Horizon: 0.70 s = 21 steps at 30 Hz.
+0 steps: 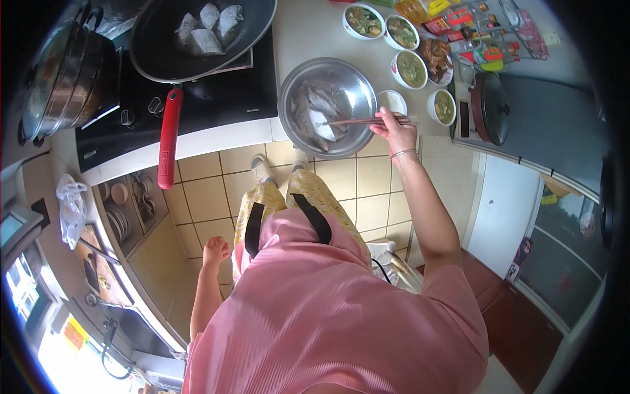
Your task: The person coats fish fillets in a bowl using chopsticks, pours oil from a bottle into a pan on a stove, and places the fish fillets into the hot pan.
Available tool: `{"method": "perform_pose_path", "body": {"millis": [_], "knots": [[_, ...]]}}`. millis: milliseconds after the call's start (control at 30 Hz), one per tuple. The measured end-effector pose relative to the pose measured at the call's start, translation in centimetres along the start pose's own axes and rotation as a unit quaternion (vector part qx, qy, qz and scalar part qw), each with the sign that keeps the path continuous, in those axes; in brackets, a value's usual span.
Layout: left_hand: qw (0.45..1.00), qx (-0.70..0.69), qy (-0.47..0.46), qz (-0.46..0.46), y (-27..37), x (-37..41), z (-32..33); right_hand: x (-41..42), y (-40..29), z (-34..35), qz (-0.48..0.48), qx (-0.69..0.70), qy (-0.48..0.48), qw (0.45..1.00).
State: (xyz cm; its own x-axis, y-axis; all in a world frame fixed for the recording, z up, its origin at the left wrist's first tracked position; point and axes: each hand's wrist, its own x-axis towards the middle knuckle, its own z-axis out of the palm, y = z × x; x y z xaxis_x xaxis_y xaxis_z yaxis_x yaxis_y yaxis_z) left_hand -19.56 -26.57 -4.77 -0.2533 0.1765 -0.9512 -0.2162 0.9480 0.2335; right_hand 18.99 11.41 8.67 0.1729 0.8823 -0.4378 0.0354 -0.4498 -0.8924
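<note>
My right hand (395,129) grips a pair of wooden chopsticks (352,120) over the right rim of a stainless steel bowl (362,91). Several pieces of raw, silvery fish (322,101) lie in the bowl, and the chopstick tips touch a pale fish piece (320,123). At my side, away from the counter, my left hand (216,250) hangs with curled fingers and nothing visible in it. A black frying pan (162,47) with a red handle (170,138) stands on the cooktop (221,101), and several fish pieces (206,42) rest inside it.
A lidded metal steamer pot (74,88) occupies the cooktop's left. Right of the bowl stand a small white dish (393,102), soup bowls (412,69), a plate of browned meat (435,56) and a rack of bottles (485,39). A pan lid (492,108) leans farther right.
</note>
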Motion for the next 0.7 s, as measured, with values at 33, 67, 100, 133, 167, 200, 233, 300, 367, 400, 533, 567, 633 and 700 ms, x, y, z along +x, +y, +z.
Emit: {"method": "perform_pose_path", "body": {"millis": [33, 67, 100, 133, 167, 200, 233, 300, 367, 400, 533, 567, 633, 700], "knots": [[1.000, -0.004, -0.003, 0.003, -0.2, 0.3, -0.5, -0.7, -0.5, 0.2, -0.015, -0.006, 0.005, 1.000], [1.000, -0.009, -0.007, 0.005, -0.5, 0.7, -1.0, -1.8, -1.0, 0.7, -0.060, -0.021, 0.017, 0.998], [1.000, -0.012, -0.013, 0.010, -0.3, 1.0, -1.2, -2.5, -0.5, 0.6, -0.122, -0.070, -0.006, 0.990], [1.000, -0.003, -0.015, 0.009, 0.0, 1.1, -1.3, -3.1, 0.3, 0.3, -0.181, -0.120, -0.029, 0.976], [1.000, 0.005, -0.016, 0.008, 0.4, 1.2, -1.4, -3.7, 1.1, 0.2, -0.239, -0.171, -0.053, 0.954], [1.000, 0.013, -0.017, 0.007, 0.6, 1.3, -1.4, -4.5, 1.8, 0.8, -0.347, -0.117, -0.113, 0.924], [1.000, 0.011, -0.019, 0.013, 0.7, 1.6, -1.6, -5.8, 2.6, 1.4, -0.349, -0.153, -0.107, 0.918], [0.999, 0.005, -0.022, 0.027, 0.6, 2.4, -1.6, -8.0, 2.4, 1.9, -0.422, -0.259, -0.136, 0.858], [0.999, -0.017, -0.019, 0.038, 1.1, 2.0, -1.1, -9.5, 2.3, 1.9, -0.398, -0.214, -0.079, 0.888], [0.999, -0.026, -0.017, 0.044, 1.5, 1.6, -0.9, -9.8, 2.3, 1.8, -0.384, -0.189, -0.049, 0.902], [0.997, 0.002, -0.013, 0.075, 3.1, -0.3, 1.2, -8.5, 2.8, 0.8, -0.219, -0.022, 0.038, 0.975], [0.996, 0.005, -0.014, 0.086, 3.9, -1.0, 2.1, -7.7, 3.3, 0.4, -0.190, -0.033, 0.040, 0.980], [0.993, 0.028, -0.025, 0.116, 6.0, -2.2, 3.3, -6.9, 2.9, -0.4, -0.168, -0.040, 0.031, 0.984], [0.984, 0.071, -0.047, 0.154, 8.3, -3.4, 4.6, -6.7, 1.7, -1.5, -0.183, -0.037, 0.017, 0.982]]}}
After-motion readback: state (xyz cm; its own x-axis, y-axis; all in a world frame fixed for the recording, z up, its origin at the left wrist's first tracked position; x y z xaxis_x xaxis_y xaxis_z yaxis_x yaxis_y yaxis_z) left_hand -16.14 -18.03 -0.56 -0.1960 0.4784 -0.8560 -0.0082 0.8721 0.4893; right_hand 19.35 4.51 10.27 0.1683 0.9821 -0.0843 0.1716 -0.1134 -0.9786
